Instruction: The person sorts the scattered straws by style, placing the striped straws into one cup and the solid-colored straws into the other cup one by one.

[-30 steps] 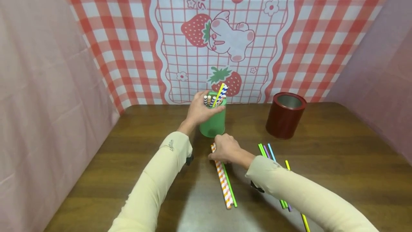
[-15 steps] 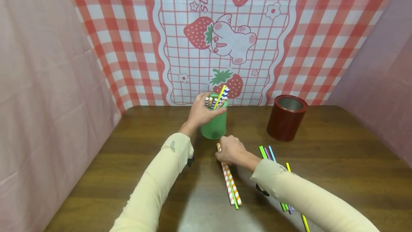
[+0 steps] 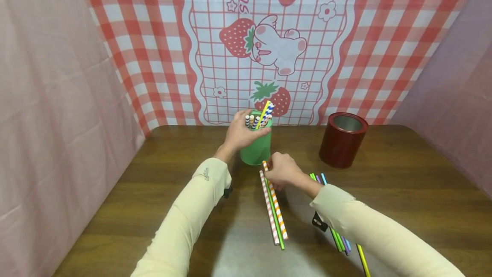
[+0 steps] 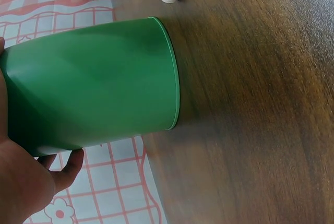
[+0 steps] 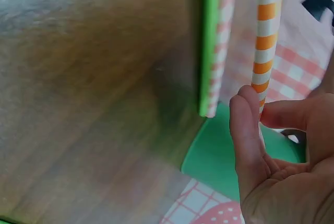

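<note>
My left hand (image 3: 241,135) grips a green can (image 3: 255,152) around its top; the left wrist view shows the can's side (image 4: 94,83) and fingers wrapped at its far end. A yellow straw (image 3: 263,115) and several striped paper straws stand in the can. In front of it, my right hand (image 3: 285,170) pinches an orange-and-white striped straw (image 5: 265,41) near its far end, between thumb and fingers. Left of that straw lie a green straw (image 3: 281,240) and a pink-and-white striped straw (image 3: 270,213) on the table, side by side.
A dark red can (image 3: 341,146), with no straws showing above its rim, stands at the back right. Several green, purple and blue straws (image 3: 336,240) and a yellow straw (image 3: 363,260) lie partly under the right forearm. A checked strawberry cloth (image 3: 161,54) hangs behind the table (image 3: 153,208).
My right hand has gone from covering the straw bundle to pinching the orange striped straw alone, which has shifted away from the pink and green ones. The left hand stays on the can.
</note>
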A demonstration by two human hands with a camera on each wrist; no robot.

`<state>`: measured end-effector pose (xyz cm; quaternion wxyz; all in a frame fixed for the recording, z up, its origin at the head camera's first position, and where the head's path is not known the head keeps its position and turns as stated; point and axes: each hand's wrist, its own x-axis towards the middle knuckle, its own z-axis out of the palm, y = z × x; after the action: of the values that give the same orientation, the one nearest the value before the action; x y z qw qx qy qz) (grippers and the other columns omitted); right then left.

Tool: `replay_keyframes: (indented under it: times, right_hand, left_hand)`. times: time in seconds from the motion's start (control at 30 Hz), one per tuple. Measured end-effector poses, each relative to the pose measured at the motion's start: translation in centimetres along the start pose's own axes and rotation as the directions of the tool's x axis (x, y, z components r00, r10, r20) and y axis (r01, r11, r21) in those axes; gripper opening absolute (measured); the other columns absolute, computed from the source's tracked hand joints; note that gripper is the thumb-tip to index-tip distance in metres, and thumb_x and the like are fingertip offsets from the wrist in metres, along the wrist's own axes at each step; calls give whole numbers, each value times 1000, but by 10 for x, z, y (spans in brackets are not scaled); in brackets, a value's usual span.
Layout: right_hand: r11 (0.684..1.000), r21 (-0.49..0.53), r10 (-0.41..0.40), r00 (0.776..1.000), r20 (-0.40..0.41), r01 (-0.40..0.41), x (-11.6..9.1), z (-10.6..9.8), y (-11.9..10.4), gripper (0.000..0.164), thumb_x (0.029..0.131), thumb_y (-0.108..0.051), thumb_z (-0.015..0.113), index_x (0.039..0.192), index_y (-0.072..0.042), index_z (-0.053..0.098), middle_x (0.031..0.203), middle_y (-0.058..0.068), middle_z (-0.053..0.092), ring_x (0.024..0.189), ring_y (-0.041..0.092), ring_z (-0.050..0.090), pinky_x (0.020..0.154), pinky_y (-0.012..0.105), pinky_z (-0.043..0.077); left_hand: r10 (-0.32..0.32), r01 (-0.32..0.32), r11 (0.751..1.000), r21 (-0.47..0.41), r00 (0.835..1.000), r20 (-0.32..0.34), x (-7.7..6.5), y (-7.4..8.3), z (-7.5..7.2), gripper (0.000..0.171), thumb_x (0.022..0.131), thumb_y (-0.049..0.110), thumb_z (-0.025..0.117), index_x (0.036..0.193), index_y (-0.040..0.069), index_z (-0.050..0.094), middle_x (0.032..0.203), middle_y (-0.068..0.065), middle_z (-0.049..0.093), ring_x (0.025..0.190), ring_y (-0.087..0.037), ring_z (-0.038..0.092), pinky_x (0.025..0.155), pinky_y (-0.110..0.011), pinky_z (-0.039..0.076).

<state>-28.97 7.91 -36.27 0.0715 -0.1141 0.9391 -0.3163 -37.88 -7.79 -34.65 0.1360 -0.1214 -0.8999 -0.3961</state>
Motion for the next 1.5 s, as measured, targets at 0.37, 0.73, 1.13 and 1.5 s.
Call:
replay_keyframes:
  times: [0.37, 0.73, 1.13, 1.5]
  right_hand:
    - [988, 153, -5, 1000, -16, 7, 6, -33, -5, 16, 83, -11, 57, 78, 1, 67, 53, 6, 64, 55, 28, 68, 54, 38, 58]
    - [944, 329, -9, 998, -69, 31, 9, -70, -16, 20, 89, -9, 54, 93, 8, 62, 66, 9, 67, 55, 16, 66, 60, 34, 59]
    - [916, 378, -21, 959, -282, 131, 9, -110, -28, 28, 97, -14, 51, 111, 10, 52, 89, 23, 71, 57, 8, 66, 59, 24, 57]
    - [831, 494, 14, 879, -476, 254, 12, -128, -44, 29, 100, -13, 47, 118, 9, 48, 108, 31, 65, 64, 6, 67, 69, 22, 57]
  left_hand:
    - [-13, 13, 1000, -25, 1000, -1, -1, -1, 0, 94, 72, 57, 77, 147, 15, 39, 151, -8, 34, 125, -25, 46, 102, -40, 41]
    - [8, -8, 1000, 0, 1000, -3, 1, 0, 1, 94, 72, 56, 77, 146, 11, 40, 149, -10, 35, 124, -26, 47, 102, -41, 42]
    - [-2, 2, 1000, -2, 1000, 0, 1, 0, 2, 94, 71, 56, 78, 146, 13, 41, 148, -8, 36, 124, -26, 47, 102, -41, 42]
    - [-11, 11, 1000, 18, 1000, -7, 2, 1, 0, 92, 73, 50, 79, 146, 11, 40, 146, -9, 38, 118, -26, 50, 99, -40, 44]
